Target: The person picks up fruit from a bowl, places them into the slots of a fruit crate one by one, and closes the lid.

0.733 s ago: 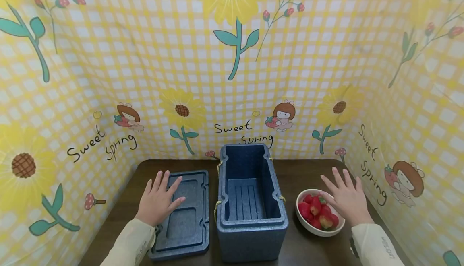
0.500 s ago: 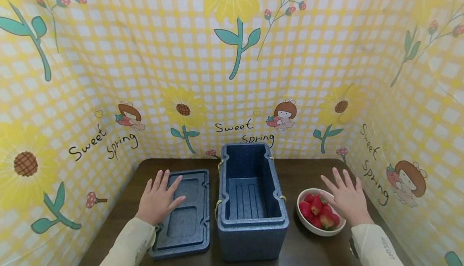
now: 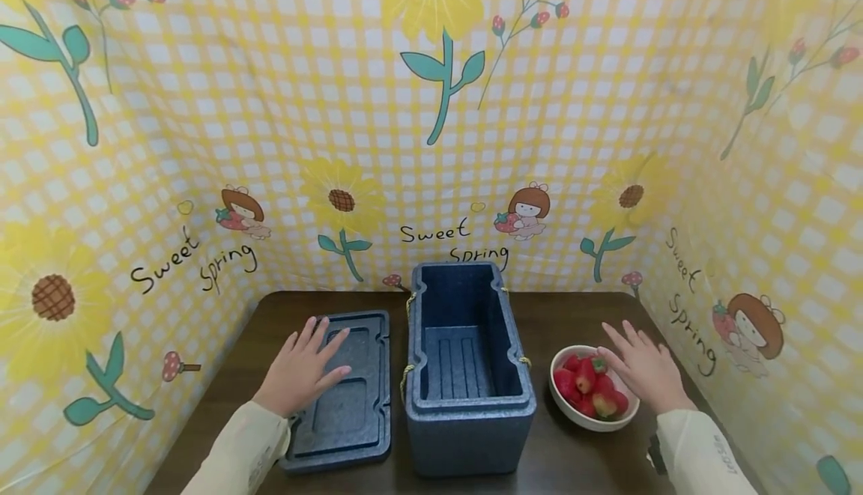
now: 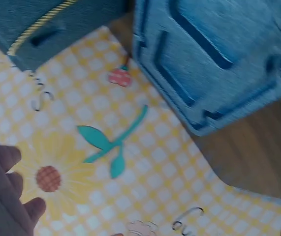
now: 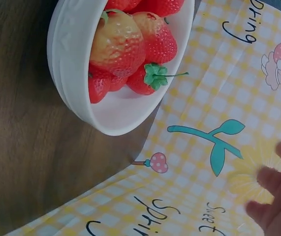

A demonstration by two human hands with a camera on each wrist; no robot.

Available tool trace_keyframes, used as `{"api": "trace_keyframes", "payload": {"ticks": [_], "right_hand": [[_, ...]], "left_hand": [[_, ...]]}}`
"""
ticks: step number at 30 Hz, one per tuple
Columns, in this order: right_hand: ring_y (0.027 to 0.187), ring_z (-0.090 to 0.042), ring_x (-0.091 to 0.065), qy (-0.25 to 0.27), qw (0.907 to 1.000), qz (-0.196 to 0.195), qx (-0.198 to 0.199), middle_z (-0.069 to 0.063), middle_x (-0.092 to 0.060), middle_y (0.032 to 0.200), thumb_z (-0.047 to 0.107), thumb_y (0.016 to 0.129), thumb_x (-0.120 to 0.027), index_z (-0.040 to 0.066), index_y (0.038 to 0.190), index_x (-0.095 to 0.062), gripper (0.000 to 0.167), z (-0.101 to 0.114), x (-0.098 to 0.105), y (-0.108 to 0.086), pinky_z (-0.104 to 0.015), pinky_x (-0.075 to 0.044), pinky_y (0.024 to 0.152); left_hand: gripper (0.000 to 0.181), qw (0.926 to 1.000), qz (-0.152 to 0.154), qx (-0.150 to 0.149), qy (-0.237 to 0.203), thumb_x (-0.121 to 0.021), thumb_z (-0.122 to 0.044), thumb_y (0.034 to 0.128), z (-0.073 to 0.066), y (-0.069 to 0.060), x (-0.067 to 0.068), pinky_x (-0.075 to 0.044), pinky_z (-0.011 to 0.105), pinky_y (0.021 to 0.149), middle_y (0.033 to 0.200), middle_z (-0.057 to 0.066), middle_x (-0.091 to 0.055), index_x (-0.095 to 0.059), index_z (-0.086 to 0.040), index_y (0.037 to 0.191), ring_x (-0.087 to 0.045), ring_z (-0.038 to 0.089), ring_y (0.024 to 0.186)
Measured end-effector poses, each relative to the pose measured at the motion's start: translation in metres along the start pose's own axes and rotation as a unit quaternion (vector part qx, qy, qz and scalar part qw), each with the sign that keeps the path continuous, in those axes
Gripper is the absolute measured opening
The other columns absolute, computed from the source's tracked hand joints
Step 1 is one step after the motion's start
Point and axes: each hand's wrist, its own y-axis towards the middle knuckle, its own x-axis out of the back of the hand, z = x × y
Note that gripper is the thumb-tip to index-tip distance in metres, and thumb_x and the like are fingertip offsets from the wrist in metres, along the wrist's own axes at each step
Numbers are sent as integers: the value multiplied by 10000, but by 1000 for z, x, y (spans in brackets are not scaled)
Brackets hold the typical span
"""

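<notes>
My left hand (image 3: pixel 300 369) hovers with spread fingers over the left part of a blue foam lid (image 3: pixel 345 405), holding nothing. On the other side my right hand (image 3: pixel 646 370), fingers extended, hangs at the right rim of a white bowl (image 3: pixel 588 424). Several red strawberries (image 3: pixel 585 383) fill the bowl; one with a green leafy cap (image 5: pixel 150 78) and a pale yellowish one (image 5: pixel 118 42) show in the right wrist view. Between the hands stands a deep blue foam box (image 3: pixel 468 442) without its lid, its grooved floor visible.
Thin yellow cord loops (image 3: pixel 407 383) hang at the box's sides. The dark brown table (image 3: pixel 546 315) is enclosed at the back and sides by a yellow checked cloth (image 3: pixel 431 180) with printed flowers.
The right hand has turned slightly, its fingers now closer together and tilted left. My left hand has shifted a little to the right. The head view has tipped slightly.
</notes>
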Motion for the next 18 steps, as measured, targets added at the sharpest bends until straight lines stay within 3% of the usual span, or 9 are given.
{"api": "trace_keyframes", "payload": {"ticks": [4, 9, 13, 18], "right_hand": [[1203, -533, -442, 531, 9972, 476, -241, -339, -377, 1407, 505, 985, -412, 14, 1444, -371, 674, -4, 1, 8, -653, -397, 887], [1260, -546, -359, 1149, 9851, 1033, -752, -343, -358, 1413, 571, 969, -368, 9, 1466, -318, 752, -5, -4, 10, -689, -348, 924], [1286, -552, -314, 1793, 9699, 1202, -1124, -350, -325, 1430, 577, 971, -360, -7, 1462, -318, 765, -6, -16, 9, -695, -312, 958], [1265, -549, -341, 2514, 9475, 1286, -1498, -364, -352, 1404, 520, 984, -405, -59, 1439, -328, 741, -9, -34, 3, -672, -340, 960]], "left_hand": [[658, 9970, 324, -75, -703, -492, -483, 960, -17, 6, 14, -241, 636, 1052, 1482, 267, -327, -397, -67, 1461, -244, 460, 1377], [699, 9859, 866, -404, -1375, -495, -502, 954, -46, 24, 26, -241, 610, 1070, 1511, 222, -299, -342, -80, 1489, -217, 424, 1399], [741, 9802, 1191, -652, -1444, -473, -547, 946, -63, 36, 26, -240, 579, 1087, 1531, 185, -275, -308, -88, 1504, -197, 384, 1417], [756, 9786, 1283, -751, -1422, -481, -543, 943, -74, 43, 15, -239, 572, 1092, 1542, 157, -264, -300, -67, 1503, -201, 350, 1426]]}}
